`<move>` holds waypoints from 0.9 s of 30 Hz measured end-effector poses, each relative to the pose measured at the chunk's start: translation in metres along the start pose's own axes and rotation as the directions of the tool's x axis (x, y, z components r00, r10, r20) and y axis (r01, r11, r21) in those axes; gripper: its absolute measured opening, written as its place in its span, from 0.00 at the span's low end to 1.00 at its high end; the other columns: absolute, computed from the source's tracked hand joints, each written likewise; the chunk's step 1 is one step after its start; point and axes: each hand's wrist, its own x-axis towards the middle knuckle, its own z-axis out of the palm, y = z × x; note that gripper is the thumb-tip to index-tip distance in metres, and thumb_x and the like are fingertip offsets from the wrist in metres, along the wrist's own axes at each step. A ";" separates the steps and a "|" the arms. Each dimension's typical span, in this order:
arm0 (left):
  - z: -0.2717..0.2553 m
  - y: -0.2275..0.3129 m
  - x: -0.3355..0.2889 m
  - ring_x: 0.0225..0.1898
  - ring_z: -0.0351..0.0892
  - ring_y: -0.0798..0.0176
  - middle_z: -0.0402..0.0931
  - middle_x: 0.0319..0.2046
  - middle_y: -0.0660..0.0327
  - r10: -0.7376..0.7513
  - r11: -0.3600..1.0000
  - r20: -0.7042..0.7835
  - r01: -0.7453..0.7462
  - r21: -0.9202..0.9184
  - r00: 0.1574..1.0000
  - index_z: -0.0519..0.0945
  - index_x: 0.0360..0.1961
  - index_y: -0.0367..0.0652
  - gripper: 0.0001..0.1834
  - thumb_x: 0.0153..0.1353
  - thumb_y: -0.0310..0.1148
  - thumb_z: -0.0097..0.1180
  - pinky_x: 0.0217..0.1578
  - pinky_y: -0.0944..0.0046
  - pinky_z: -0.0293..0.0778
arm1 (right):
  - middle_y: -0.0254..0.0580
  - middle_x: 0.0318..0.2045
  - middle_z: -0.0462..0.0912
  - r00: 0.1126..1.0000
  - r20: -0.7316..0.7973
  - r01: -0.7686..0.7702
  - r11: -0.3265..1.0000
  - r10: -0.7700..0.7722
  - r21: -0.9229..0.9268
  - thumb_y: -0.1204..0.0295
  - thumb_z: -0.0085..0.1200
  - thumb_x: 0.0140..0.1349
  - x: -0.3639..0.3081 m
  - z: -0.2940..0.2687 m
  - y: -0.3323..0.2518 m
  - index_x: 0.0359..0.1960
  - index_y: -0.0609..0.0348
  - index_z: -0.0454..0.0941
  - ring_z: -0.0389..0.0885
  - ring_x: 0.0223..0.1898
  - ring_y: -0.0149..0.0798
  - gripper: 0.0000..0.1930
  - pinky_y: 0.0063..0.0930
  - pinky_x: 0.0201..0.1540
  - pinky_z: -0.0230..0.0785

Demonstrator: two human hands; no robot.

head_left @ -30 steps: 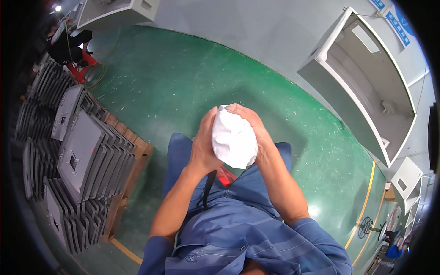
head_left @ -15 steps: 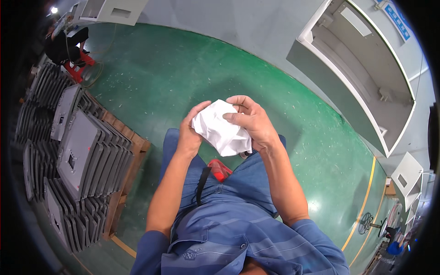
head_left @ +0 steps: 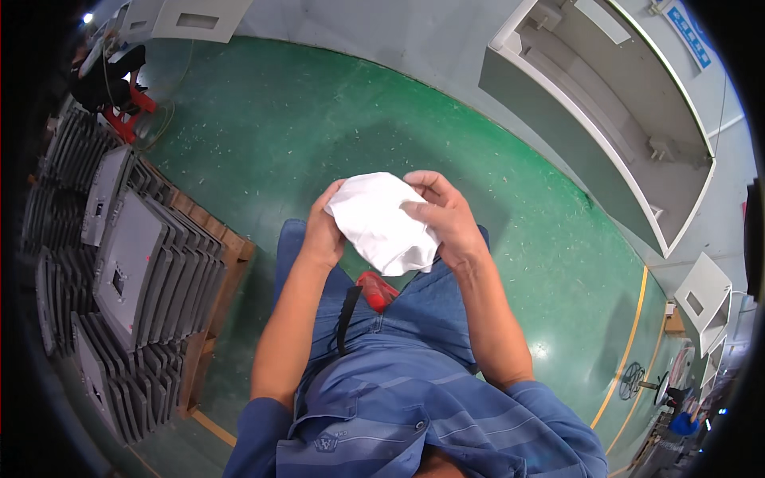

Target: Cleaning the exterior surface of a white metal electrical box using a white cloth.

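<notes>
A crumpled white cloth [head_left: 381, 223] is held between my two hands, above my lap. My left hand [head_left: 325, 227] grips its left side, with most of the fingers hidden behind the fabric. On the right side, my right hand [head_left: 448, 219] holds the cloth's edge with its thumb over the front and the fingers bent behind. Below the cloth, between my thighs, part of a red seat [head_left: 376, 291] shows. A black strap [head_left: 348, 319] hangs over my left thigh.
Stacks of grey panels [head_left: 135, 271] stand on a wooden pallet [head_left: 227, 263] to my left. A large white open housing [head_left: 606, 119] is at the far right. Another person [head_left: 111, 80] in dark clothes sits at the far left by a red stool [head_left: 127, 119]. The floor is green.
The cloth has been spread from a folded crumple into a smoother, rounder shape. Both hands keep hold of it. The view has shifted slightly.
</notes>
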 end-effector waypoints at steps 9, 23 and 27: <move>0.013 0.031 -0.001 0.44 0.80 0.67 0.78 0.44 0.59 -0.003 0.890 -0.091 0.044 0.454 0.996 0.74 0.55 0.41 0.17 0.66 0.25 0.47 0.39 0.65 0.80 | 0.58 0.51 0.74 0.842 0.238 0.336 0.126 -0.485 -0.933 0.63 0.67 0.50 -0.026 -0.002 0.004 0.59 0.68 0.67 0.72 0.55 0.57 0.36 0.44 0.58 0.65; 0.119 0.130 0.067 0.52 0.76 0.45 0.76 0.50 0.49 0.277 -0.454 0.805 -0.667 0.591 0.525 0.74 0.54 0.38 0.24 0.56 0.32 0.62 0.51 0.54 0.73 | 0.45 0.43 0.82 0.915 -0.375 -0.210 0.969 0.149 -0.128 0.86 0.44 0.55 0.038 -0.075 0.099 0.58 0.66 0.70 0.83 0.41 0.39 0.26 0.31 0.43 0.76; 0.196 0.127 0.152 0.47 0.77 0.51 0.77 0.44 0.51 0.055 -0.670 0.989 -0.729 0.140 0.139 0.76 0.45 0.38 0.20 0.56 0.39 0.62 0.47 0.55 0.74 | 0.46 0.43 0.82 0.871 -0.400 -0.300 0.954 0.285 0.024 0.86 0.46 0.55 0.005 -0.098 0.156 0.56 0.67 0.71 0.83 0.39 0.39 0.23 0.32 0.42 0.77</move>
